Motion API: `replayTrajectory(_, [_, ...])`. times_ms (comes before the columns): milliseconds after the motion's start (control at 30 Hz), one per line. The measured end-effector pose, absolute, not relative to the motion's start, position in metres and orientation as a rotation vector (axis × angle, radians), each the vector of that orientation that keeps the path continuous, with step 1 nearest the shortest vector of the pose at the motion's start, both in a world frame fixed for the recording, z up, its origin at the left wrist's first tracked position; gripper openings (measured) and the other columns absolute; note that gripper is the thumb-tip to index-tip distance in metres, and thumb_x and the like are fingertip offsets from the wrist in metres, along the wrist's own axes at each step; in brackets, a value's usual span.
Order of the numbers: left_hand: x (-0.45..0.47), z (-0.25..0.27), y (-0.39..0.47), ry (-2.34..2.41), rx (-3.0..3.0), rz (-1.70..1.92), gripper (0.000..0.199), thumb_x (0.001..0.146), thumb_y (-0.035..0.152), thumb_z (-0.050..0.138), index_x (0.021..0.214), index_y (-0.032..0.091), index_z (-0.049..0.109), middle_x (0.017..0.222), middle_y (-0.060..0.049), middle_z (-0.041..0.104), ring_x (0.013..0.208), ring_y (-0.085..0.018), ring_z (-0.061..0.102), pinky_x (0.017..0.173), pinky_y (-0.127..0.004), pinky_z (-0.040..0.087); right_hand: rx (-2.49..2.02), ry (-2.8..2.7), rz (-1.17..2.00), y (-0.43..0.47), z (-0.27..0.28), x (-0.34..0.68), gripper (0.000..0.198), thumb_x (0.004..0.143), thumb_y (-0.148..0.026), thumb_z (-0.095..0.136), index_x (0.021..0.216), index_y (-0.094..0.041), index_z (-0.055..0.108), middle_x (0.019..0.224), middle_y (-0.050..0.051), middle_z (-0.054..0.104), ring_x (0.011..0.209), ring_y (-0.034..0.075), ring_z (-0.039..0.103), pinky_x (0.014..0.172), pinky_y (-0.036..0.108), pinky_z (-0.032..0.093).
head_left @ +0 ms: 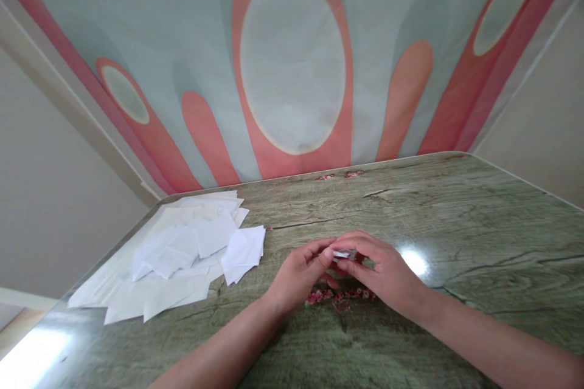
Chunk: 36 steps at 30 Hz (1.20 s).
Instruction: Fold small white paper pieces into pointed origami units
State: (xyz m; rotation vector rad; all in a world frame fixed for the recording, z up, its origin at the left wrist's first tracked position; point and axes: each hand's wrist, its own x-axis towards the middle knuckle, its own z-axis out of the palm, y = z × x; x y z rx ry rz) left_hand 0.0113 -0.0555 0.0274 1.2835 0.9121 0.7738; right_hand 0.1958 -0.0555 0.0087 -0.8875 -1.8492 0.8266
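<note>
Between my fingertips is a small folded piece of white paper (pixel 341 253), mostly covered by the fingers. My left hand (pixel 306 264) pinches its left end, thumb on the near side. My right hand (pixel 375 261) comes in from the right with thumb and fingers closed around the other end. Both hands are just above the wood-patterned table (pixel 456 219). To the left, a few small white paper sheets (pixel 244 253) lie loosely stacked, apart from my left hand.
A spread pile of larger white sheets (pixel 177 301) covers the table's left part, with smaller pieces (pixel 173 249) on top. Red flower prints (pixel 340 296) mark the tabletop under my hands. A patterned backdrop (pixel 292 61) rises behind the far edge.
</note>
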Motion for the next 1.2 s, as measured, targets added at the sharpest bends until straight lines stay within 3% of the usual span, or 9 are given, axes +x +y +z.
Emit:
replayTrajectory(167, [0.011, 0.024, -0.052, 1.004, 1.327, 0.819, 0.045, 0.084, 0.047, 0.058, 0.115, 0.015, 0.061, 0.101, -0.009, 0.065, 0.084, -0.020, 0.061, 0.064, -0.029, 0.054, -0.902, -1.866, 0.876, -0.057, 0.012, 0.197, 0.023, 0.092, -0.032, 0.053, 0.110, -0.026, 0.064, 0.113, 0.005, 0.065, 0.108, 0.018, 0.058, 0.096, 0.033, 0.044])
replayTrajectory(433, [0.007, 0.021, -0.050, 0.936, 1.236, 0.820, 0.043, 0.086, 0.047, 0.054, 0.112, 0.013, 0.060, 0.094, -0.009, 0.065, 0.087, -0.021, 0.062, 0.067, -0.031, 0.053, -0.911, -1.815, 1.027, -0.052, 0.013, 0.198, 0.027, 0.095, -0.033, 0.047, 0.114, -0.027, 0.065, 0.116, 0.004, 0.065, 0.110, 0.017, 0.058, 0.098, 0.033, 0.044])
replayTrajectory(633, [0.007, 0.019, -0.050, 0.922, 1.210, 0.808, 0.045, 0.086, 0.047, 0.055, 0.114, 0.012, 0.058, 0.092, -0.010, 0.065, 0.086, -0.021, 0.062, 0.068, -0.031, 0.053, -0.944, -1.814, 0.932, -0.051, 0.010, 0.197, 0.025, 0.094, -0.033, 0.047, 0.106, -0.026, 0.068, 0.109, 0.005, 0.068, 0.103, 0.019, 0.062, 0.092, 0.034, 0.048])
replayTrajectory(1000, [0.006, 0.022, -0.053, 0.794, 1.185, 0.748, 0.051, 0.078, 0.032, 0.070, 0.123, 0.018, 0.050, 0.112, -0.012, 0.060, 0.097, -0.023, 0.060, 0.069, -0.029, 0.053, -0.982, -1.802, 0.728, -0.051, 0.003, 0.197, 0.020, 0.086, -0.015, 0.055, 0.096, -0.026, 0.069, 0.097, 0.002, 0.071, 0.093, 0.018, 0.065, 0.085, 0.032, 0.051])
replayTrajectory(1200, [0.005, 0.027, -0.057, 0.766, 1.185, 0.739, 0.050, 0.082, 0.033, 0.066, 0.126, 0.016, 0.050, 0.116, -0.013, 0.056, 0.103, -0.024, 0.055, 0.071, -0.030, 0.054, -0.877, -1.868, 0.698, -0.053, 0.002, 0.197, 0.017, 0.087, -0.017, 0.057, 0.094, -0.027, 0.069, 0.096, 0.003, 0.069, 0.091, 0.018, 0.065, 0.083, 0.031, 0.052])
